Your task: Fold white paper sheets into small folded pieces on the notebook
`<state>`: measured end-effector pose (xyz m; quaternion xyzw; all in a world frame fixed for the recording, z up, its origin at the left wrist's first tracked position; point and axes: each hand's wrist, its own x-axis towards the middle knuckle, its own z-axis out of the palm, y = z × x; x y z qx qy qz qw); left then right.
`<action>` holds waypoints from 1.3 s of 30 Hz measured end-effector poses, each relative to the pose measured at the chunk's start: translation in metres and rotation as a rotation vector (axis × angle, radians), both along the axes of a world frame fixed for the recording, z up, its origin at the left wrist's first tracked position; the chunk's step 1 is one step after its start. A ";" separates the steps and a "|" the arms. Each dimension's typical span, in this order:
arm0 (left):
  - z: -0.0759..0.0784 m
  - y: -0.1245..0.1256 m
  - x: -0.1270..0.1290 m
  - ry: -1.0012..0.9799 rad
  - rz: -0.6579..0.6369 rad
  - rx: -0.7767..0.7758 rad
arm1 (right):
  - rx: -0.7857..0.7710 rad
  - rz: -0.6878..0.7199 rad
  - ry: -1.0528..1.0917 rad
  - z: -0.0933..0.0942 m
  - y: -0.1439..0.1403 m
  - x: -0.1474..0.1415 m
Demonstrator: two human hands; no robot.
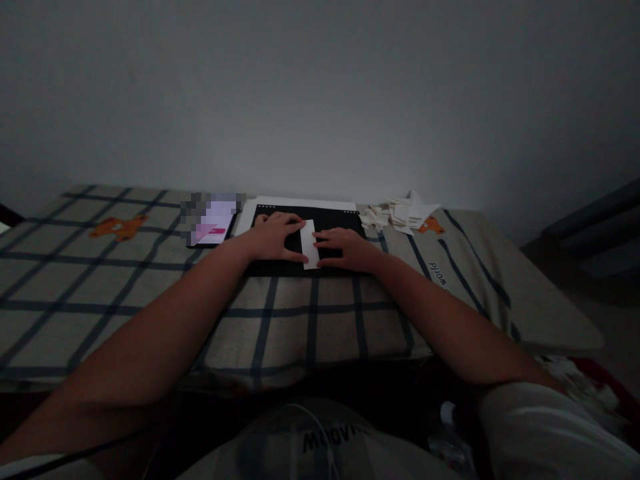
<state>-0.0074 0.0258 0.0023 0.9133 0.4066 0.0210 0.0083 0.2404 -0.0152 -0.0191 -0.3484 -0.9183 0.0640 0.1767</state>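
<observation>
Bed w/ checked cover. At far edge, middle: black board. Left of it a phone; right, folded paper pieces.

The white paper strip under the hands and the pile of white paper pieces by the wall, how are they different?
The white paper strip is one flat piece; the pile of white paper pieces is many small bits heaped together. The strip lies on the black board, pressed by the left hand and right hand; the pile sits on the checked cloth, untouched. Both are white paper.
</observation>
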 end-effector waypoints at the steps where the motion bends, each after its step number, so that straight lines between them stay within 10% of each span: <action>1: 0.000 -0.001 0.000 0.000 -0.010 0.015 | 0.005 0.005 -0.002 0.001 -0.001 0.000; 13: 0.008 -0.009 0.008 -0.021 -0.048 0.206 | 0.154 -0.264 -0.011 0.009 -0.007 0.007; 30: 0.006 -0.007 0.010 -0.072 -0.258 0.149 | 0.057 -0.189 0.026 0.005 0.003 0.009; 39: 0.013 -0.011 0.012 0.007 -0.117 0.235 | 0.015 -0.318 0.097 0.009 0.005 0.015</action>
